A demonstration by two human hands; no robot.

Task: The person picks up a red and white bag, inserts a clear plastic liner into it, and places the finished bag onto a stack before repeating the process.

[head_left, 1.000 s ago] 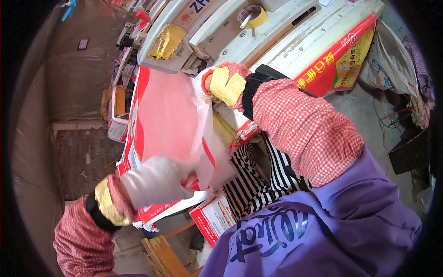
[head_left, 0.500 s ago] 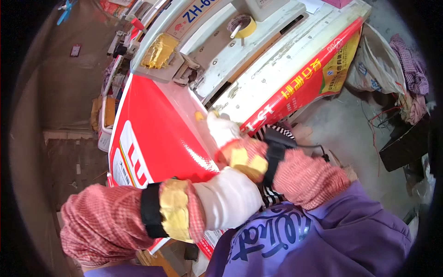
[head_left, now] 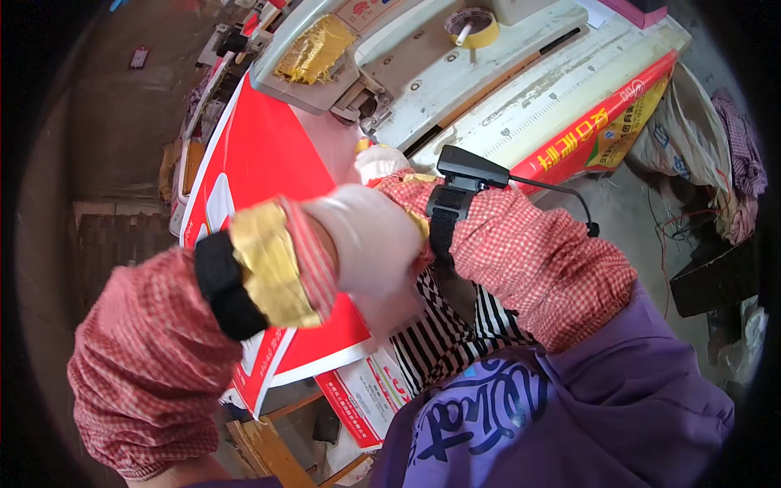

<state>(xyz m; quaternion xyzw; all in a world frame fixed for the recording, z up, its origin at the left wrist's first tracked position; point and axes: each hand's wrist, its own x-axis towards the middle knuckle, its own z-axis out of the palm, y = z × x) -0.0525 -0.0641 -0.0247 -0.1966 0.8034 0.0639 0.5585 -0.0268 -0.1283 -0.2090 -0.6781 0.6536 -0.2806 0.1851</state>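
Note:
A glossy red printed plastic sack (head_left: 285,150) spreads from under the head of a sewing machine (head_left: 358,89) down to my lap. Just short of the presser foot, my right hand (head_left: 381,163), in a white glove with yellow at a fingertip, lies by the sack's edge; most of its fingers are hidden. Nearer to me, my left hand (head_left: 378,244), white-gloved and blurred, is over the sack's right side. Its fingers cannot be made out. Pale see-through plastic (head_left: 325,134) shows along the sack's edge beside the machine.
A yellow tape roll (head_left: 473,28) with a white stick in it sits on the machine bed. Red and yellow printed sacking (head_left: 586,134) covers the table's near edge. A whitish bag (head_left: 679,130) hangs at the right. Below left are a wooden frame (head_left: 264,447) and another printed sack (head_left: 362,398).
My left hand has moved up and leftward, uncovering my striped lap. My right hand has moved closer to the presser foot. The sack has shifted and its lower edge now shows. The view has shifted slightly.

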